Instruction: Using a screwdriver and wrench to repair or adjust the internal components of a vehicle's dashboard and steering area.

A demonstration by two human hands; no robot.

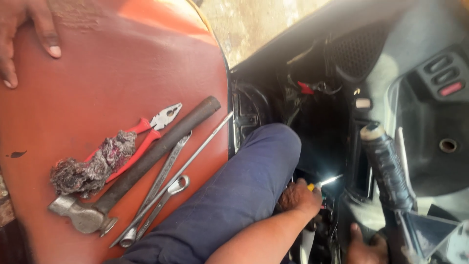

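Closest is the left hand (299,198), just right of the knee (271,146) in blue trousers, its fingers clenched around a yellow-handled screwdriver (323,183). The bright shaft of the tool points away from the knee into the dark footwell. Further right of the knee, at the bottom edge, the right hand (364,247) shows only in part at the foot of a tape-wrapped lever (386,168). Whether its fingers grip anything cannot be told.

Left of the knee lies a worn red surface (97,83) carrying tools. Two spanners (161,193) lie just beside the trouser leg. A hammer (85,215) with a long dark handle lies next to them, on the side away from the knee. Beyond the hammer, red-handled pliers (159,123) lie partly under a grey and red rag (93,166).

Far from the knee, at the top left corner, another person's hand (24,34) rests flat on the red surface. Above the knee, loose wires with a red connector (305,88) hang in the opened dashboard.
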